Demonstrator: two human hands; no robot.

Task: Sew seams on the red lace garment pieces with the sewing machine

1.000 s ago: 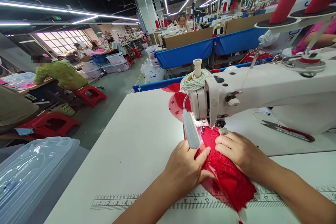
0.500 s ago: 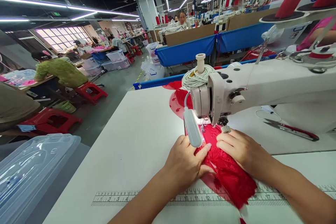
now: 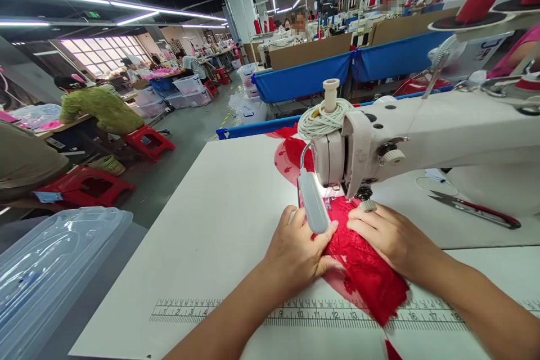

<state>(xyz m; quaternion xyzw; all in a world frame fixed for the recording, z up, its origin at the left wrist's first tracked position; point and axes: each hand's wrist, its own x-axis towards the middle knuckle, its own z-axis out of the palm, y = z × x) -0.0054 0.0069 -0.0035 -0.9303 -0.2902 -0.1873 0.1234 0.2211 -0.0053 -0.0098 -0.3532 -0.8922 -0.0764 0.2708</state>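
Right hand [image 3: 390,236] on lace [image 3: 367,267]; lidded bin [image 3: 63,261] leftward.

The ragged end of the red cloth [image 3: 371,275] lies slightly nearer the table's [image 3: 202,236] left edge, judged against the ruler [image 3: 316,315]. The left hand [image 3: 297,250] is a touch closer to the presser foot [image 3: 328,203]. The view dips, bringing in the table's near left corner and more of a red scrap [image 3: 392,350].

We see red fabric [image 3: 371,270] with a lacy pattern, a white sewing machine [image 3: 447,129] and a white table [image 3: 232,202] with black ruler marks [image 3: 185,311].
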